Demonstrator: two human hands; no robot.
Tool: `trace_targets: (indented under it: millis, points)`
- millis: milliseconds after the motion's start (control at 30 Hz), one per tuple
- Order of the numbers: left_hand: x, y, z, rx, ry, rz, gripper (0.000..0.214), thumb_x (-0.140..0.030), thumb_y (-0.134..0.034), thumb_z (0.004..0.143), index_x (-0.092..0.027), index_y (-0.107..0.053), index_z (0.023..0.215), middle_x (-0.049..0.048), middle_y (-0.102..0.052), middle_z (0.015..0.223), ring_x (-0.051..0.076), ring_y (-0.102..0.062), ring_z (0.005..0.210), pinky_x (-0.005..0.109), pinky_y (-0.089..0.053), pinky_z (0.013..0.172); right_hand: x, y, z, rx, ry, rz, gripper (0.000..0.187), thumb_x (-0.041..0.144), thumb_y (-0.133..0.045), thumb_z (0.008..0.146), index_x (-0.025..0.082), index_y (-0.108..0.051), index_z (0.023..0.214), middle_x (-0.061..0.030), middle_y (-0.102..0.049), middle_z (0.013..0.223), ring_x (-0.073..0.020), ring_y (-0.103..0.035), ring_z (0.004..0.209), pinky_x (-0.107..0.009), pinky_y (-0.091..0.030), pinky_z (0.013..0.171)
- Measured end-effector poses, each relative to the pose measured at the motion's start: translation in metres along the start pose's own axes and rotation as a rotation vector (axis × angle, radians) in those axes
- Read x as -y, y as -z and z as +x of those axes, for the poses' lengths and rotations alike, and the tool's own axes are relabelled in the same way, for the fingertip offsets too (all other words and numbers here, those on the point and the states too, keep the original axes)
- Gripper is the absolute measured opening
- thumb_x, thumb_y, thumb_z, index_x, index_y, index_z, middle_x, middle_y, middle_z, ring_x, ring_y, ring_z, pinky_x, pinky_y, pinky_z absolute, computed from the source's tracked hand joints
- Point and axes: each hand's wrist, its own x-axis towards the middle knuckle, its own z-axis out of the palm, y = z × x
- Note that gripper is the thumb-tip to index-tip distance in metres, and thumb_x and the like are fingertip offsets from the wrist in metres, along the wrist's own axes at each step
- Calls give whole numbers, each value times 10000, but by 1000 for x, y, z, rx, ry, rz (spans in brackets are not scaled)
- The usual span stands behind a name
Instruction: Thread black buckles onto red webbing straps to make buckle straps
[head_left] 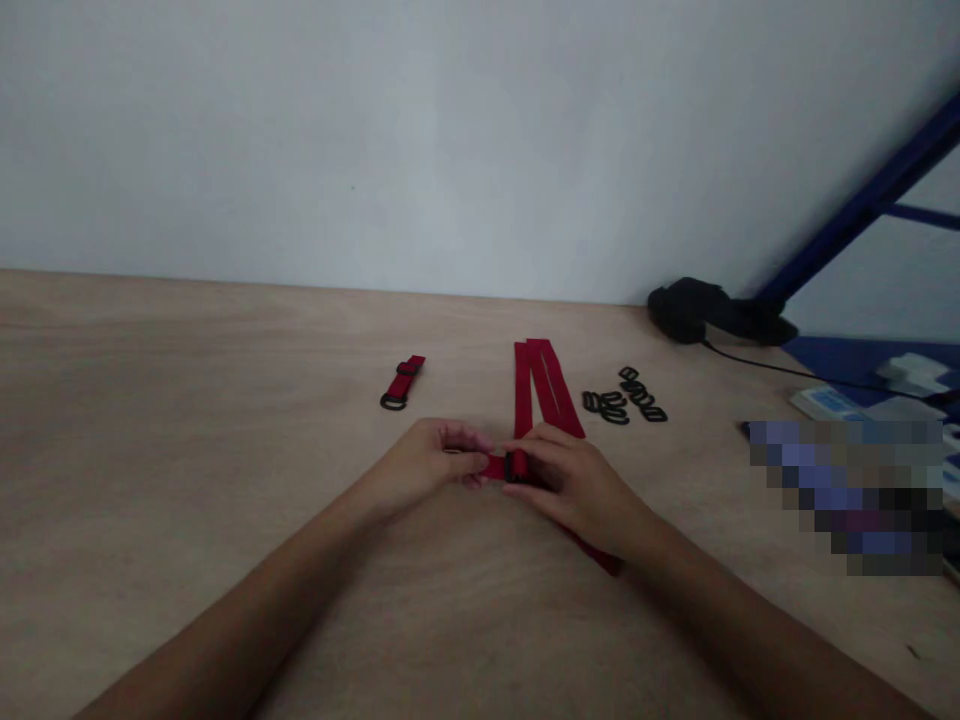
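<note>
My left hand [427, 465] and my right hand [574, 482] meet over the middle of a plywood table [225, 380]. Their fingers pinch a red webbing strap [495, 467], and a black plastic slider [516, 467] sits on it between them. The fingers partly hide the slider. The strap runs under my right hand and ends at its lower right [604, 558]. Beyond my hands, long red strap lengths [544, 385] lie folded in a narrow V. A short red strap with a black ring [403, 382] lies to the left.
Several black plastic sliders [626, 400] lie in a loose heap right of the red straps. A black object [705, 310] with a thin cable stands at the wall. Papers [829, 404] and a pixelated patch [847, 495] occupy the right; a blue frame [862, 200] rises behind.
</note>
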Motion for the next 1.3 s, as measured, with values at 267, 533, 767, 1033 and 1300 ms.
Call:
trace_targets:
  millis: [267,533,767,1033,1300]
  points:
    - [4,-6,0,133,25,-273,316,-177,-801,653,-112,-686,940,42,-704,804,120,-646,699,251,-506,692,-7,-1,-2,-29,165,-78,351,209,-596,883,220,-617,1234,-84,-616,998,-188,-603,893,-311,-521,766]
    - [1,-8,-3,145,-99,9,442,-163,-782,655,-144,-642,1073,57,-698,944,150,-643,790,271,-497,716,-4,-4,-2,-1,-31,89,316,126,-601,804,206,-560,1107,-51,-653,949,-163,-633,773,-284,-515,679]
    - [-1,-14,-12,149,-421,412,282,-122,-652,751,-169,-676,1029,54,-672,1060,183,-624,950,302,-474,874,-8,-2,-4,95,-201,280,190,166,-679,728,204,-515,818,10,-621,814,-150,-609,736,-253,-471,661]
    - [-12,-3,-18,197,-408,507,256,-120,-628,730,-157,-633,983,29,-639,954,157,-593,835,273,-474,762,-8,18,-3,225,-404,621,244,357,-754,698,169,-600,722,19,-621,650,-111,-558,587,-232,-424,565]
    - [-11,-6,-18,184,-435,502,305,-151,-641,757,-158,-607,1061,63,-635,1047,188,-595,939,310,-470,849,-8,18,-1,196,-362,711,323,381,-757,722,178,-539,847,39,-622,655,-91,-548,574,-213,-401,555]
